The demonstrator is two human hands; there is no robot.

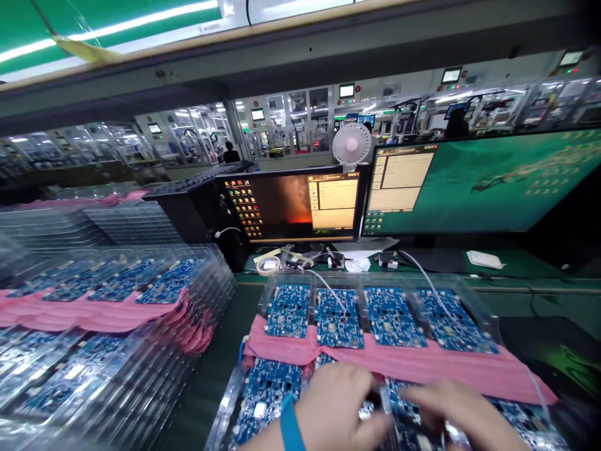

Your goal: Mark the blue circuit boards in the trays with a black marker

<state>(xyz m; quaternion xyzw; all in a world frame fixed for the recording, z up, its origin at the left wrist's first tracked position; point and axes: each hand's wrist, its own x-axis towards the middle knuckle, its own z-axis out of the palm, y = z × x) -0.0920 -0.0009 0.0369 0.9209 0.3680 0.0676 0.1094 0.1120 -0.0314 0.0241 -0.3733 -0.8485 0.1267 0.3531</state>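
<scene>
My left hand [335,407], with a blue band [290,426] on the wrist, rests over the near row of blue circuit boards [267,391] in a clear plastic tray [225,407]. My right hand [457,413] is beside it, blurred, fingers curled over a board in the same row. Whether either hand grips a board is unclear. Behind them a pink foam strip [422,363] crosses the tray, and a far row of several blue boards [392,316] lies beyond it.
Tall stacks of clear trays with blue boards and pink foam [107,307] stand at the left. Two monitors [291,203] [479,181], a small white fan [352,144], a tape roll [267,265] and white cables [427,279] sit at the back.
</scene>
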